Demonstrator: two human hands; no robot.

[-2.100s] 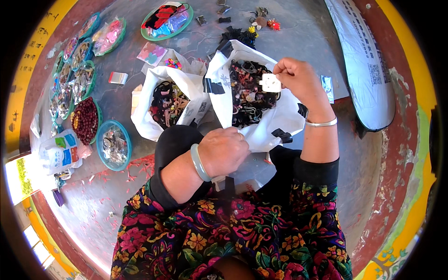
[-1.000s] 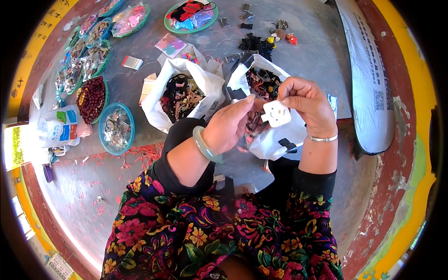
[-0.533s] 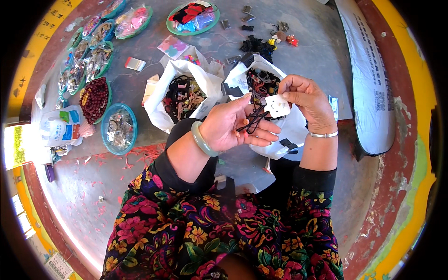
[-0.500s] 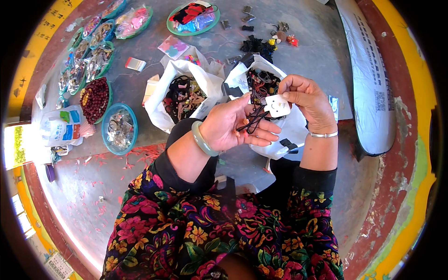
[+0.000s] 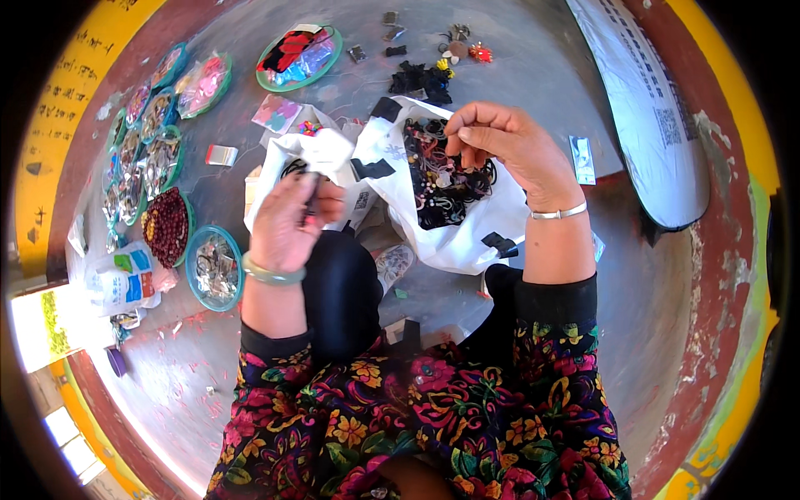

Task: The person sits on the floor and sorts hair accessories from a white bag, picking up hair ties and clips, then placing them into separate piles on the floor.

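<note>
My left hand, wearing a pale green bangle, is closed around black hair ties over the near edge of the left white bag. Their white card stands up beyond my fingers, blurred by motion. With a silver bracelet on its wrist, my right hand hovers above the far right part of the other white bag. Its fingers are curled and the thumb is drawn in toward them; whatever they hold, if anything, does not show. Inside that bag lies a heap of mixed dark and coloured hair ties.
Round baskets of packaged small goods stand at left, near dark red beads and a blue basket. Farther off are a green basket and a black pile. A long silvery package lies at right.
My left hand has swung left with the black hair ties and white card, away from the right bag. My right hand has let go of the card and moved slightly up and left.
</note>
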